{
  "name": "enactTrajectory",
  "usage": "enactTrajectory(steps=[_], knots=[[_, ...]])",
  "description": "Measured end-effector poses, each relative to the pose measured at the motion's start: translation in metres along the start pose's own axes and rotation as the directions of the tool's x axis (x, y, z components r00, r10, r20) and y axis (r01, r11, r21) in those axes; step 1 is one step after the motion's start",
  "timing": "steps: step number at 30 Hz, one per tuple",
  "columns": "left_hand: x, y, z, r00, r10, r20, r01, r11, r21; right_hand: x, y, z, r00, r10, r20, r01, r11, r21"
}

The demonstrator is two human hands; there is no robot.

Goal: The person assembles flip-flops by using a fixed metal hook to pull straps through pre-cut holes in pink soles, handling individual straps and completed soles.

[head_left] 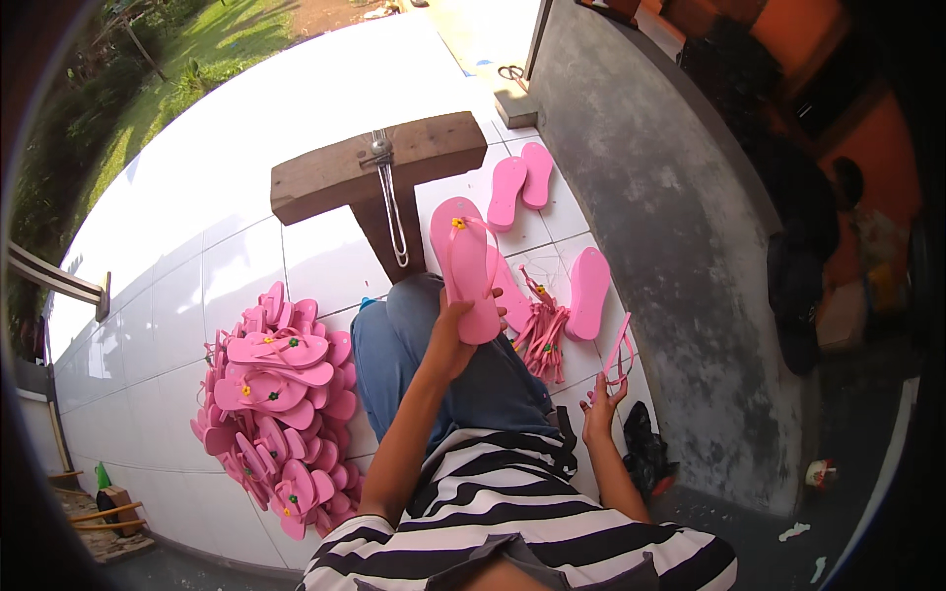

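Observation:
My left hand (448,340) grips the heel of a pink flip-flop (463,264) and holds it up over my knee; a strap and a small yellow flower sit at its toe. Out to the side, my right hand (601,402) pinches a loose pink strap (621,347) between its fingers. A bundle of pink straps (543,335) lies on the tiles between the two hands. Beside it lies a bare pink sole (588,293). A second sole partly shows behind the held flip-flop.
A big heap of finished pink flip-flops (276,394) lies to my left on the white tiles. A wooden T-shaped block (379,167) with a metal hook (391,202) stands ahead of my knee. Two soles (520,182) lie beyond. A grey wall (670,246) runs along the right.

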State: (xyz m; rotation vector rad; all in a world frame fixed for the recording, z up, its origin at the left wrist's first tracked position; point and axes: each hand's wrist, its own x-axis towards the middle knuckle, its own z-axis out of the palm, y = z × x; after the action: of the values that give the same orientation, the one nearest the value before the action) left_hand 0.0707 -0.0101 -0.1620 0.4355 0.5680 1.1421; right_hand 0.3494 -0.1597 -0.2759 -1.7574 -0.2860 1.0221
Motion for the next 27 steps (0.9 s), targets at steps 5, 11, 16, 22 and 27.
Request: enactTrajectory(steps=[5,11,16,22,27], knots=[[0.017,-0.014,0.001,0.999,-0.022,0.03,0.021,0.999,0.039,-0.072,-0.085,0.043,0.745,-0.54,0.393,0.624,0.772,-0.123],[0.007,-0.018,-0.003,0.996,-0.047,-0.07,0.052,0.996,0.075,-0.096,-0.117,0.055,0.566,-0.53,0.632,0.818,0.459,-0.348],[0.0,-0.016,-0.011,0.994,-0.11,0.0,0.109,0.982,0.154,-0.095,-0.1,0.07,0.647,-0.489,0.586,0.7,0.684,-0.202],[-0.013,-0.007,-0.019,0.991,-0.131,0.031,0.116,0.947,0.298,-0.096,-0.096,0.124,0.644,-0.567,0.513,0.73,0.657,-0.19],[-0.011,-0.013,-0.023,0.994,-0.088,0.061,0.067,0.956,0.287,-0.094,-0.1,0.146,0.626,-0.593,0.506,0.756,0.621,-0.207]])
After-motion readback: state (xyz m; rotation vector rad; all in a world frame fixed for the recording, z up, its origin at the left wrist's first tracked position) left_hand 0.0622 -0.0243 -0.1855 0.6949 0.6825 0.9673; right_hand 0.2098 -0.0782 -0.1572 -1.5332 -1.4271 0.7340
